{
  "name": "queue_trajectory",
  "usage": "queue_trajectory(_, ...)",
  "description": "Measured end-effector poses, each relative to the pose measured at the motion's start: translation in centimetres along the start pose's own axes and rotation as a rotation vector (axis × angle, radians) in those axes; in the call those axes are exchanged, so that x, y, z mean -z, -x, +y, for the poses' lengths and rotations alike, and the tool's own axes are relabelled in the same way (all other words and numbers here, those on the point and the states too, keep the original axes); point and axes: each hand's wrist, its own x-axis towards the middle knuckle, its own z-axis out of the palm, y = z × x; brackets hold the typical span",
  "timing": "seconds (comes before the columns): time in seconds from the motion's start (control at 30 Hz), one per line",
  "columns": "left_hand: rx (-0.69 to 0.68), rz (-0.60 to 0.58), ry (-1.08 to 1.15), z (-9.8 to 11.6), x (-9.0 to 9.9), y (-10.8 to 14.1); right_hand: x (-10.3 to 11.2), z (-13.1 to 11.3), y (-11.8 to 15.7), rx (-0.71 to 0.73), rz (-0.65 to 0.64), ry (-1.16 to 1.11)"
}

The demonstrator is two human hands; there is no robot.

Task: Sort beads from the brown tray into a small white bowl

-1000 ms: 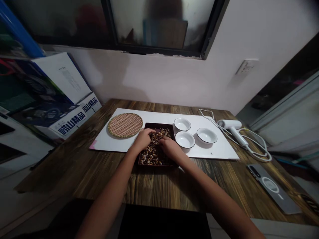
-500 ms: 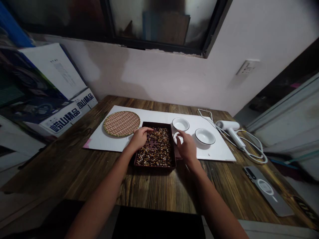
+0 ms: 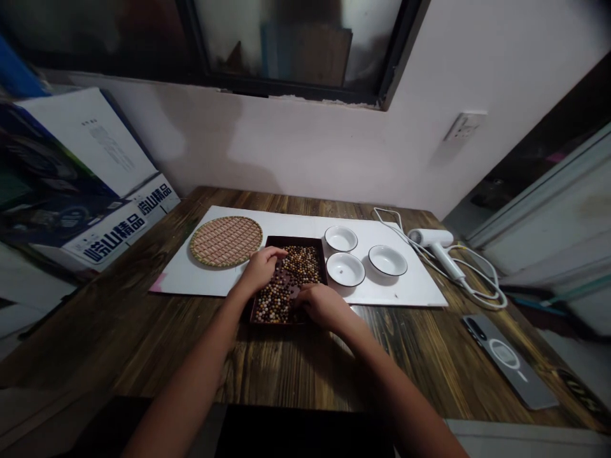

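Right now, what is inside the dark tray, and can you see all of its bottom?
The dark tray holds many small brown and cream beads; some bare bottom shows. The left hand and right hand cover parts, hiding what lies beneath.

1. The left hand (image 3: 261, 268) and right hand (image 3: 324, 304) rest over the dark tray (image 3: 296, 239), blocking its near part; the beads (image 3: 305, 262) show in the gap between them.
2. The woven round mat (image 3: 226, 242) sits just beside the tray's left wall, leaving a tight passage.
3. The front bowl (image 3: 345, 269) and back bowl (image 3: 341, 238) stand close to the tray's right wall and each other, with only narrow gaps.
4. A wider passage runs between those bowls and the right bowl (image 3: 387, 260).
5. The wooden table (image 3: 305, 362) gives open passage before the tray.
6. Farther right, the hair dryer (image 3: 432, 238) and its cord (image 3: 482, 296) obstruct the way.
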Motion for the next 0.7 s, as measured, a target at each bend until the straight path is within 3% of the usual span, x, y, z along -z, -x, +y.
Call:
queue_trajectory(0.2, -0.008, 0.008, -0.013, 0.0, 0.0, 0.0, -0.3, 0.2, 0.4, -0.026, 0.043, 0.032)
queue_trajectory(0.3, -0.015, 0.008, -0.018, 0.1, 0.1, 0.1, 0.2, 0.5, 0.8, -0.089, 0.217, 0.078)
queue_trajectory(0.43, -0.016, 0.005, -0.021, 0.2, 0.1, 0.1, 1.3, 1.7, 1.2, -0.292, 0.52, 0.147)
queue_trajectory(0.5, -0.024, 0.009, -0.018, 0.1, 0.1, 0.1, 1.6, 1.9, 1.3, -0.252, 0.585, 0.128)
queue_trajectory(0.57, -0.026, 0.012, -0.016, 0.0, 0.0, 0.1, 1.6, 1.6, 1.3, -0.116, 0.539, 0.074)
queue_trajectory(0.7, -0.015, 0.004, 0.01, 0.0, 0.0, 0.0, 0.7, 0.1, 1.0, 0.061, 0.215, 0.051)
